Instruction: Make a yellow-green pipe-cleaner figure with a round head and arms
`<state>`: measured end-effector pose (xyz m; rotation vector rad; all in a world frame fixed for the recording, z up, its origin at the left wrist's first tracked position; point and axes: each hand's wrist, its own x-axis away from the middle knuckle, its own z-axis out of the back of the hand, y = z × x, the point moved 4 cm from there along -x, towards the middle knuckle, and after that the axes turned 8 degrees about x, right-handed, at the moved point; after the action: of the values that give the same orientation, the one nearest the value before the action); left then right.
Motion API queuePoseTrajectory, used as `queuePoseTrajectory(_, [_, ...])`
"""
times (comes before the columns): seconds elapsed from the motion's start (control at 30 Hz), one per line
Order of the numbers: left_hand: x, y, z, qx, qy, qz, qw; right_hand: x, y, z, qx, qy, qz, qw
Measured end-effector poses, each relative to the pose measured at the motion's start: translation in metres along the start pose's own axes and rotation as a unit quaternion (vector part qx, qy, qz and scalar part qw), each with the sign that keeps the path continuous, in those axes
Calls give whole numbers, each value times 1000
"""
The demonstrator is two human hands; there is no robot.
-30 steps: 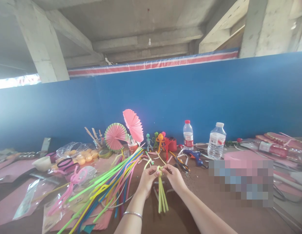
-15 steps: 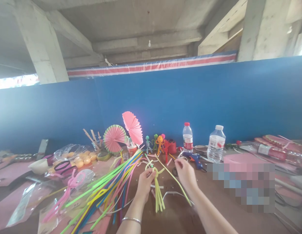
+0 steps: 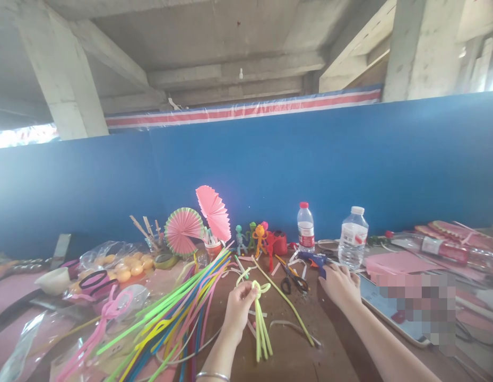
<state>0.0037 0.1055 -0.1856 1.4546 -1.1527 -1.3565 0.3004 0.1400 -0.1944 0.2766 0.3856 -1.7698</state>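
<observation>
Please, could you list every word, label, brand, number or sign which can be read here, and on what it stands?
No text can be read with certainty.
Red-capped bottle: print too small and blurred.
White-capped bottle: print too blurred.
Bottle lying at the right: print too blurred.

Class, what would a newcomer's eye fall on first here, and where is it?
Probably the tall pink paper fan, left of centre in front of the blue wall. Next might come the bright coloured strips sprawling across the left of the table, then the looped yellow-green piece held in the left hand, near the middle at the front.
</observation>
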Motion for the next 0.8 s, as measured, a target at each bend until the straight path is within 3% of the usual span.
queuePoseTrajectory(0.37, [-1, 1, 1, -19, -17, -11, 1000, -26, 3, 3, -36, -4, -45, 998])
queuePoseTrajectory(0.8, [-1, 0, -1, -31, -6, -13, 999, -44, 46, 28, -221, 37, -109, 968])
